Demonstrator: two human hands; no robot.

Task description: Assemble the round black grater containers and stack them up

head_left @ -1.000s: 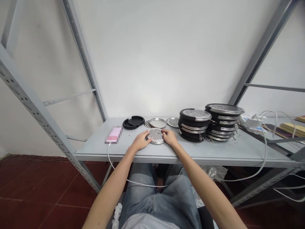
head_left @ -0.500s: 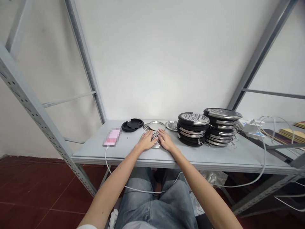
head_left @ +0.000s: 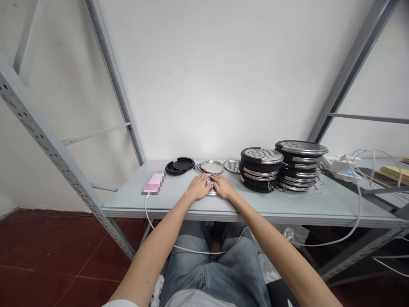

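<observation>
Side by side on the table, my left hand [head_left: 198,186] and my right hand [head_left: 223,186] lie flat with fingers stretched out. Both rest on a round perforated metal disc [head_left: 211,192] with a shiny rim, partly covering it; the thumbs come close together over its middle. Just beyond my fingertips is a shiny round metal ring [head_left: 212,161], overlapping a perforated disc [head_left: 197,168]. A further perforated metal disc [head_left: 232,165] sits to its right. Black round parts [head_left: 179,166] lie together at the back left. Neither hand is wrapped around anything.
Two stacks of black-and-metal round pieces, a nearer stack [head_left: 261,170] and a taller stack [head_left: 300,170], stand to the right with small metal hooks hanging. A phone-like pink object [head_left: 154,182] with a white cable [head_left: 147,209] lies left. Metal shelf posts [head_left: 111,76] frame the table [head_left: 179,200].
The camera view has shifted slightly. Both hands stay flat on the perforated disc, with little visible movement of the fingers.
</observation>
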